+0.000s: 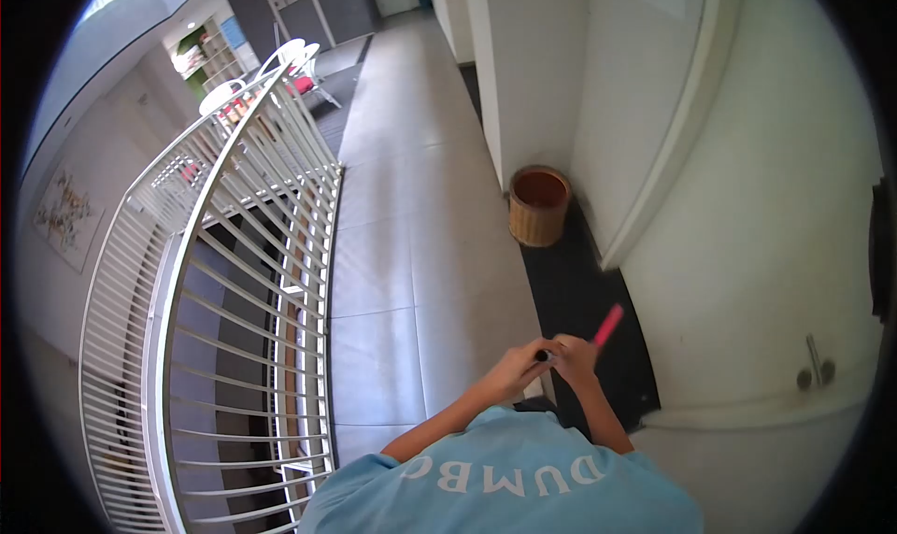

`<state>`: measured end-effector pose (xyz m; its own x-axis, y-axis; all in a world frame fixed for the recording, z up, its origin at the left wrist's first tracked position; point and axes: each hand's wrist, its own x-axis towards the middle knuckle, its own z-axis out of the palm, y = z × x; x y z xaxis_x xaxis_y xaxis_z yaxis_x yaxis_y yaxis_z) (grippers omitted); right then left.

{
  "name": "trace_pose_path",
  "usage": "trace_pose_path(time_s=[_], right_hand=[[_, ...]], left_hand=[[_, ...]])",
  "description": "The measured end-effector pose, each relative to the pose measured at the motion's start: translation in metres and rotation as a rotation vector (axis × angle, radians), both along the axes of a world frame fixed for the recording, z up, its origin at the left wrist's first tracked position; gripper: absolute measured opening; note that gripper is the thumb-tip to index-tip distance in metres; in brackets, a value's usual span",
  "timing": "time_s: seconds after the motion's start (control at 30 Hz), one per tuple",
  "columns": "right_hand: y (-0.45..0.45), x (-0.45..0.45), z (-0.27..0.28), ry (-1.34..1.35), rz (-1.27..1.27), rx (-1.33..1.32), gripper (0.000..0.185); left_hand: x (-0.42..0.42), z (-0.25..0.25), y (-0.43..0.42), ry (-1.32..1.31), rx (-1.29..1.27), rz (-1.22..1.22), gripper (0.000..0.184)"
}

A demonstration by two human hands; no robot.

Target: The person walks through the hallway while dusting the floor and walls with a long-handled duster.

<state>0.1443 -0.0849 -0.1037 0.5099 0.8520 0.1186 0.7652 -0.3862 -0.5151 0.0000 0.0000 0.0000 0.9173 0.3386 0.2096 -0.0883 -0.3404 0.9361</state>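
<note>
My left hand (509,371) is closed near my chest, its fingers wrapped round a thin stick-like thing whose dark round end (542,356) points up at the camera. Right beside it, my right hand (574,355) is closed too, and the two hands touch or nearly touch. A bright pink strip (608,325) sticks out past the right hand, up and to the right. How the pink strip and the dark end are joined is hidden by my fingers.
A white railing (201,207) runs along the left. Grey floor tiles (374,272) stretch ahead. By the wall corner stands a round woven basket (538,230) on a dark floor strip. A door with a metal handle (815,358) is at the right; white chairs (308,57) stand far off.
</note>
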Motion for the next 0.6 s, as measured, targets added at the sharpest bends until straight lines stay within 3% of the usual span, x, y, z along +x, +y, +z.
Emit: trace_pose_path(time_s=[0.07,0.13,0.23,0.37,0.5,0.57,0.6], right_hand=[[-0.025,0.012,-0.022,-0.045,-0.095,-0.068,0.011],[-0.006,0.091,-0.058,-0.049,-0.146,-0.125,0.009],[-0.024,0.141,-0.093,0.011,-0.145,-0.262,0.012],[0.011,0.157,-0.114,0.107,-0.024,-0.406,0.018],[0.096,0.154,-0.124,0.151,0.106,-0.185,0.021],[0.138,0.145,-0.101,0.2,0.206,0.004,0.023],[0.154,0.137,-0.088,0.413,0.209,0.18,0.02]], left_hand=[[0.02,-0.037,-0.007,-0.022,-0.149,-0.019,0.014],[0.102,-0.066,0.026,-0.056,-0.278,-0.053,0.015],[0.156,-0.128,0.019,-0.035,-0.252,-0.065,0.015],[0.171,-0.114,0.033,0.135,-0.157,0.036,0.016],[0.162,-0.073,0.091,0.174,0.061,0.181,0.018],[0.158,-0.047,0.11,0.186,0.2,0.22,0.019],[0.158,-0.044,0.114,0.19,0.197,0.248,0.019]])
